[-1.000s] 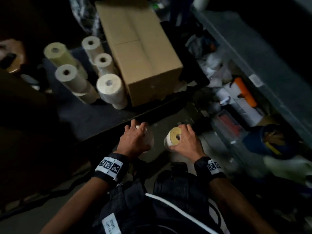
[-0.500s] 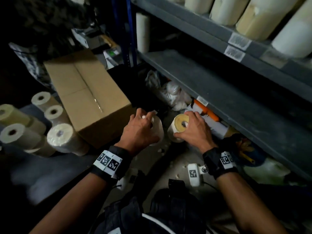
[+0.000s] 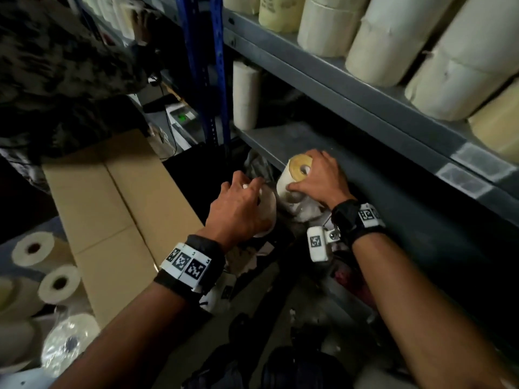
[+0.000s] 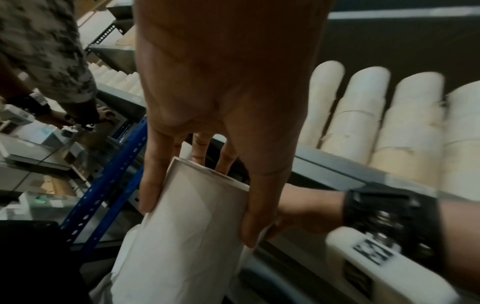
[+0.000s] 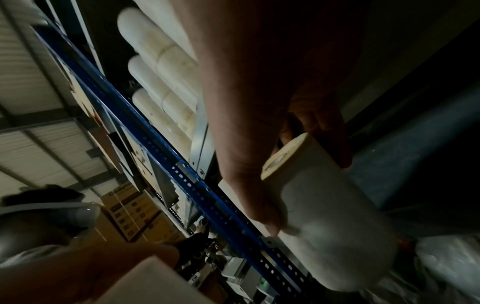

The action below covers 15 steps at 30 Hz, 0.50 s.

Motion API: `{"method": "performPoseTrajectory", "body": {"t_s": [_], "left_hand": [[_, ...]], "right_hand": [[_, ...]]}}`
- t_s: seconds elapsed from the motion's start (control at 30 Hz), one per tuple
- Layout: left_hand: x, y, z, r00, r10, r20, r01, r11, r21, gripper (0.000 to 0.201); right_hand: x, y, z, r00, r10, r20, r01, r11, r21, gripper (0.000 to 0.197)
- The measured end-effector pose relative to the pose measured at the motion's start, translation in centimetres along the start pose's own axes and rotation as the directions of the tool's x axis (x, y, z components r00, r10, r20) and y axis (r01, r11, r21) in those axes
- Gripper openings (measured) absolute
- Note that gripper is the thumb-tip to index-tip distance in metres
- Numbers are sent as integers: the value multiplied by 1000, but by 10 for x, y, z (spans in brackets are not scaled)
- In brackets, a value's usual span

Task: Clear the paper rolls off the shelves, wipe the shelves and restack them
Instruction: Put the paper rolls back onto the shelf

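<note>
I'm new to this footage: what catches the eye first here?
Two hands at the centre, each gripping a paper roll: the left hand holds a white roll, the right hand a yellow-ended roll at the lower shelf. Above, big cream rolls crowd the upper shelf.

No text, brand or number can be read with certainty. The wristbands [image 3: 185, 262] at 7 o'clock and [image 3: 368, 215] at 4 o'clock in the head view carry only black-and-white square code patterns. The grey labels [image 3: 474, 169] on the shelf edge at 3 o'clock are blurred. Dark print on a cream roll [image 3: 273, 2] at 12 o'clock and on a carton [image 5: 130, 203] in the right wrist view is too unsharp.
</note>
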<state>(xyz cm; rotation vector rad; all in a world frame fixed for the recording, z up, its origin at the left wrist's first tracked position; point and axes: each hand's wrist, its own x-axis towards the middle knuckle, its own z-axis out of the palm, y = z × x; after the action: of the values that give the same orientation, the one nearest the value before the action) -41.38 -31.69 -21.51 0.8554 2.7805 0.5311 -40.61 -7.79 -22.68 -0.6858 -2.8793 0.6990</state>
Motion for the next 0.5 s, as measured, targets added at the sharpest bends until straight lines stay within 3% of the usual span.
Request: {"method": "performPoseTrajectory", "body": {"t_s": [0.27, 0.5], "left_hand": [[67, -49, 6, 996, -70, 47, 69, 998, 13, 93], [106, -68, 17, 991, -109, 81, 108, 994, 13, 97]], "right_hand": [[139, -32, 38, 1000, 10, 1, -10, 1000, -22, 90], [206, -36, 63, 999, 33, -25, -32, 999, 16, 93]]}}
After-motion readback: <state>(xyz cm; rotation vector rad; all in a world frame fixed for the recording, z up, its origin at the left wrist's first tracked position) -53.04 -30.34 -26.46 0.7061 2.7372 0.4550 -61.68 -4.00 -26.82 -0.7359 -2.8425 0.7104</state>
